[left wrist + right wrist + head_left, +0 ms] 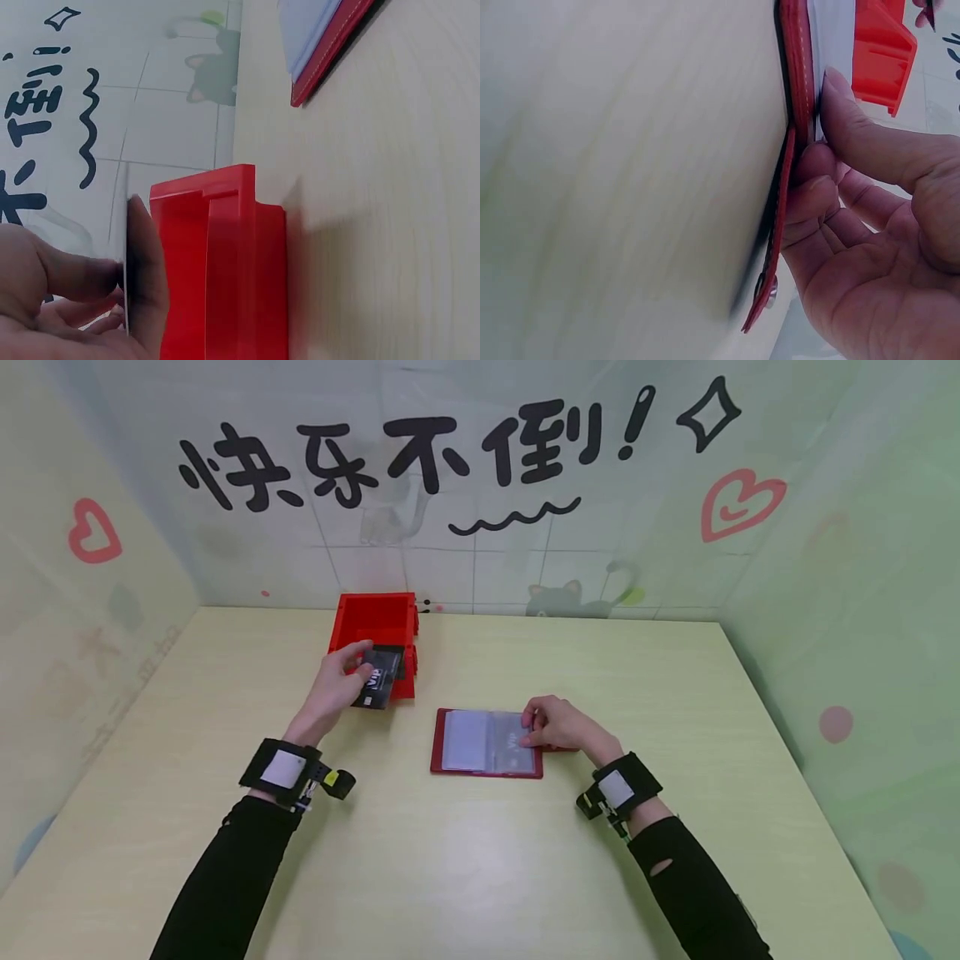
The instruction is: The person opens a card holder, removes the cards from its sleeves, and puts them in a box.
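My left hand (341,681) pinches a black card marked VIP (378,680) between thumb and fingers. The card is over the near part of a red plastic bin (411,687); in the left wrist view it shows edge-on as a thin line (127,232). Something dark (402,665) shows behind it in the bin, mostly hidden. A red card holder (438,752) lies open on the table, its clear sleeves (467,739) spread. My right hand (564,725) pinches the sleeves at their right edge. Faint VIP lettering shows through the right-hand sleeve.
A red strap with a metal snap (770,292) sticks out from the holder's right side. The pale wooden table (480,868) is backed by a printed wall sheet (442,572) with dark lettering, and more sheeting stands at both sides.
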Available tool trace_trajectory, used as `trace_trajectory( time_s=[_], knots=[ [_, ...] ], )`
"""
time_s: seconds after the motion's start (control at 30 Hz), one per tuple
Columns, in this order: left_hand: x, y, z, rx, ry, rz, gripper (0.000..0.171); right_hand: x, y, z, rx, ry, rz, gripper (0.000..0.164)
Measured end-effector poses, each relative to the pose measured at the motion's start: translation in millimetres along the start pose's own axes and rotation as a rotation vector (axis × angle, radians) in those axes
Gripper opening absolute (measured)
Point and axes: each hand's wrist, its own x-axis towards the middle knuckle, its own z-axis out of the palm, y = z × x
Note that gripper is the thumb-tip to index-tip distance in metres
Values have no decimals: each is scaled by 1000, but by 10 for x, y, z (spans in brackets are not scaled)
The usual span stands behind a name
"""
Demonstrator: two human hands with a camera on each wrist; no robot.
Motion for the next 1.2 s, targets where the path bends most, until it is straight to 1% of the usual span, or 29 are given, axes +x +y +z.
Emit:
trace_trajectory(
  time_s=[0.1,0.2,0.37,0.53,0.67,0.77,0.87,1.0,1.2],
  knots=[
    [53,8,-23,10,47,-5,61,-4,-1,-8,6,-3,1,24],
    [122,24,-20,40,85,-17,67,-7,-2,-11,14,-9,-2,24],
    [279,66,31,43,147,-59,69,-11,0,-18,14,-6,-8,23],
    [415,70,95,23,158,-119,66,-11,1,-22,11,-9,-11,24],
    [506,54,141,30,159,-133,62,-6,8,-19,-6,-3,-20,24],
    [561,38,165,57,159,-141,60,4,12,-9,-9,4,-18,24],
    [602,17,193,104,141,-162,58,16,13,-1,-19,3,-15,24],
    [638,-26,246,222,110,-155,54,28,15,4,-26,-1,-7,24],
    [616,-13,338,422,70,-79,40,27,21,6,-24,7,3,24]
  ],
)
